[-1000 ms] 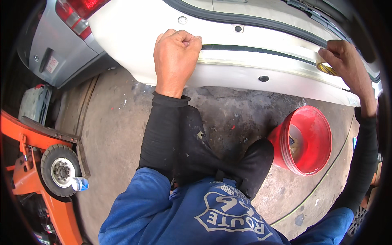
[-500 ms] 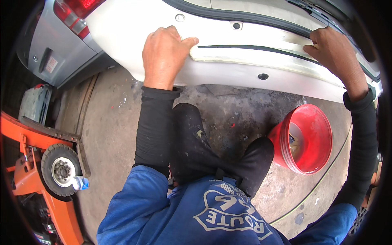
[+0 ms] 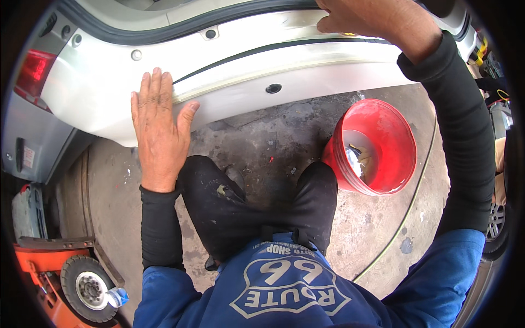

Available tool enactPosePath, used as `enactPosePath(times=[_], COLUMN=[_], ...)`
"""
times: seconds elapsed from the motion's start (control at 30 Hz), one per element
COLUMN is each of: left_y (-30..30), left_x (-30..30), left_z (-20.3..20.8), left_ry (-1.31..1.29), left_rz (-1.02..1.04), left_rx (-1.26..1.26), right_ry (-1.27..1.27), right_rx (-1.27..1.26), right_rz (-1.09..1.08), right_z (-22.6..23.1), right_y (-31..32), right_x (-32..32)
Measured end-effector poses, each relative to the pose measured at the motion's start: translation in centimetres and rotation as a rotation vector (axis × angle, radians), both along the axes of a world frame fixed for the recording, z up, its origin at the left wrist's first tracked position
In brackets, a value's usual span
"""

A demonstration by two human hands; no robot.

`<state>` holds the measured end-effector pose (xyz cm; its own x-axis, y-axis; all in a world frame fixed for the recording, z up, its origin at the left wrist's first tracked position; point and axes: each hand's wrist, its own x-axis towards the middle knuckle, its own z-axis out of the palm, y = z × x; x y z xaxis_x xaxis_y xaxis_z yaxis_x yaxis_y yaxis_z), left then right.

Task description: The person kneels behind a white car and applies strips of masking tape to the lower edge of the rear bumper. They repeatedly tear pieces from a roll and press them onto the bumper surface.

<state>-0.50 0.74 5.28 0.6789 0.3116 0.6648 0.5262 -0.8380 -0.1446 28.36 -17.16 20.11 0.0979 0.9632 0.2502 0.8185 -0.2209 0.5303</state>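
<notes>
A white car bumper (image 3: 104, 87) spans the top of the view, crossed by a thin black line (image 3: 240, 56). Below that line runs a pale, tape-like strip (image 3: 246, 79). My left hand (image 3: 158, 131) lies flat on the bumper at the strip's left end, fingers stretched out and thumb apart, holding nothing. Over the bumper's right part is my right hand (image 3: 372, 22), thumb pointing left. Its fingers are partly cut off by the upper edge, so what they hold, if anything, is hidden. A small yellow bit (image 3: 349, 34) shows beneath it.
A red bucket (image 3: 410, 147) with cloudy liquid and a pale cloth-like piece stands right of my knees. A thin hose (image 3: 395, 240) runs along the concrete floor beside it. An orange wheeled machine (image 3: 44, 262) stands at the lower left; a silver vehicle (image 3: 38, 147) is above it.
My view has shifted right along the bumper. My left hand has gone from a closed grip at the strip's end to lying flat. My right hand has moved up and farther over the bumper.
</notes>
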Motion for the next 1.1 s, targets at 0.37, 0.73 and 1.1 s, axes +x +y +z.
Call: enactPosePath(times=[0.37,0.73,1.1], left_y=[-0.9,-7.6,-8.0], left_x=[-0.1,13.8,15.9], left_z=[1.5,1.6,0.6], left_ry=[0.077,-0.021,0.004], left_rz=[0.024,-0.443,-0.341], left_rx=[0.09,0.0,0.072], right_ry=[-0.082,0.104,0.354], right_rx=[0.038,-0.058,-0.064], right_rz=[0.058,0.045,-0.658], right_z=[-1.8,-1.0,8.8], right_y=[0.8,1.3,-18.4], right_x=[-0.4,0.5,14.7])
